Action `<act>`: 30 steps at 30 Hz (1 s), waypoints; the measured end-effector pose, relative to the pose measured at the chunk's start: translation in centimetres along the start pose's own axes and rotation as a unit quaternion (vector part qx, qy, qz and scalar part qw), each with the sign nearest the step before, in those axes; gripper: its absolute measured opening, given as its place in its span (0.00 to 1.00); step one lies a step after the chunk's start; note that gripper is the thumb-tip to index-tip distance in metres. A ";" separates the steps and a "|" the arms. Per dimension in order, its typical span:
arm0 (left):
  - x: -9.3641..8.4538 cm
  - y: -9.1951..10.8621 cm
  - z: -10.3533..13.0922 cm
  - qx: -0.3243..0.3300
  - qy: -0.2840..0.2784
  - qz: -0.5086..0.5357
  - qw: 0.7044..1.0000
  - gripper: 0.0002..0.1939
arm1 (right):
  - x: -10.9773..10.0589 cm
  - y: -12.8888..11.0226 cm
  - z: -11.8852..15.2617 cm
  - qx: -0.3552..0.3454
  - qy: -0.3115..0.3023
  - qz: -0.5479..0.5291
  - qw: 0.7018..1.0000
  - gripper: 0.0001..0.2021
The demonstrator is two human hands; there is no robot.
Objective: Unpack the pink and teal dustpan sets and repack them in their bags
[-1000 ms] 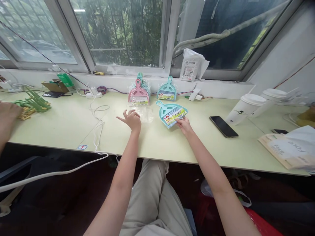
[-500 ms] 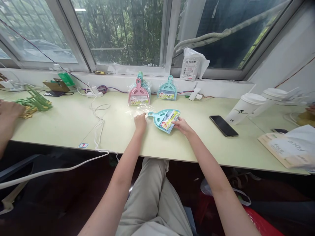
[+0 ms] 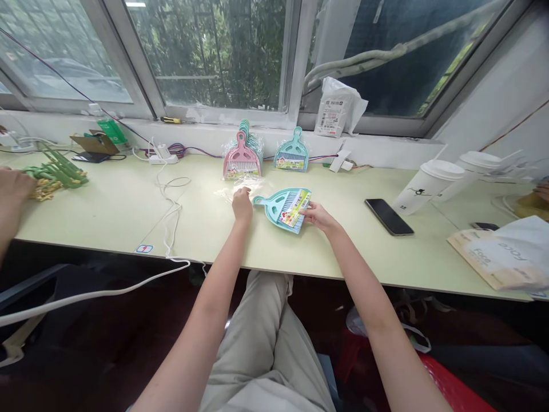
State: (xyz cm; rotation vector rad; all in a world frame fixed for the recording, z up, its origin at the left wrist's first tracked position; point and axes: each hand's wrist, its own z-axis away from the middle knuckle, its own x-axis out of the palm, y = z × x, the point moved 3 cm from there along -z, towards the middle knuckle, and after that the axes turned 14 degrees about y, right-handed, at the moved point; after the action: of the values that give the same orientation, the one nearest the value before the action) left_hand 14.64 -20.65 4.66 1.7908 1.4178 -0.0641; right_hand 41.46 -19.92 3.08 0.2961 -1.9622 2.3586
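Note:
A turquoise dustpan (image 3: 274, 212) with a small brush and a printed card (image 3: 295, 209) on it lies tilted just over the table. My right hand (image 3: 318, 217) grips its wide edge at the card, thumb on top. To the left of the dustpan's handle, my left hand (image 3: 242, 205) is closed, its fingertips at a crumpled clear plastic bag (image 3: 253, 184). Behind them stands a row of wrapped dustpan sets, a pink one (image 3: 241, 157) in front. A single wrapped turquoise set (image 3: 291, 154) leans against the wall beside them.
A black phone (image 3: 389, 217) and white lidded cups (image 3: 431, 186) are on the right, near a paper bag (image 3: 500, 254). White cables (image 3: 170, 223) run over the table's left part. Another person's hand (image 3: 15, 194) is at the far left by green and yellow pieces (image 3: 62, 174).
My left hand has shifted slightly left and away from the dustpan's handle. The dustpan in my right hand has moved a little left. The view has tilted slightly.

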 end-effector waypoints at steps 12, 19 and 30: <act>1.1 3.0 1.5 0.099 -0.115 0.114 0.982 0.17 | 0.1 0.9 -0.9 -0.017 0.124 -0.070 0.990 0.11; 0.3 5.3 2.6 0.110 -0.177 0.197 0.958 0.16 | 1.5 0.9 -0.1 -0.031 0.056 -0.063 0.996 0.12; 0.9 3.6 1.1 -0.245 -0.076 0.394 0.882 0.33 | 1.2 -0.3 0.3 -0.098 0.065 -0.124 0.985 0.14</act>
State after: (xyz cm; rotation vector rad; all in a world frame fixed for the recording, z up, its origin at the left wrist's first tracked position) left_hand 18.39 -20.70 5.57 1.7372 0.4457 0.5238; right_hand 40.41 -20.30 3.64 0.3411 -1.9503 1.9656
